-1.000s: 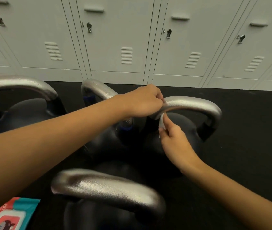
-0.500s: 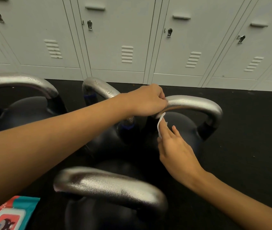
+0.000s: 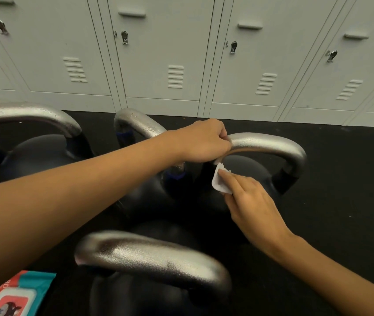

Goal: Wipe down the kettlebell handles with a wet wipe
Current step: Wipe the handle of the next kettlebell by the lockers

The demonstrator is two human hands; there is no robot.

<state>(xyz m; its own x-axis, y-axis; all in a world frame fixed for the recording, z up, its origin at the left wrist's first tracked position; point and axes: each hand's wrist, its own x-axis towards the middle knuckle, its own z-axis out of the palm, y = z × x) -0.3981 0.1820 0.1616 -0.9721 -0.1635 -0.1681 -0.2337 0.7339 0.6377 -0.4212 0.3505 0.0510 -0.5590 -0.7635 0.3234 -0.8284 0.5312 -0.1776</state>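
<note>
The left hand [image 3: 204, 142] is curled over the near end of a silver kettlebell handle [image 3: 270, 144], fingers wrapped round the bar, with a sliver of white pinched at the fingertips. Just below it, the right hand [image 3: 249, 201] holds a folded wet wipe [image 3: 219, 182] — its forefinger lies straight along the wipe and the thumb is hidden beneath, pressing the cloth against the dark post where the handle meets the black ball of the kettlebell [image 3: 249, 169].

Three more kettlebells crowd round on the black floor [image 3: 352, 179]: one directly behind the left forearm, whose handle [image 3: 135, 124] is beaded with water drops; one at far left with a wet-looking handle [image 3: 28, 115]; and the nearest, at bottom centre, its pebbled silver handle [image 3: 154, 258] blurred by closeness.

At the bottom left corner lies a pack of wipes [image 3: 14, 295] — teal and red wrapper, white lid flap, a dark cartoon figure on the label. Some white characters show on the red edge, but they are too cut off to read. Whether the flap is sealed I cannot tell.

A row of pale grey lockers [image 3: 174, 53] runs along the back, each door with louvred vents and a small metal latch.
</note>
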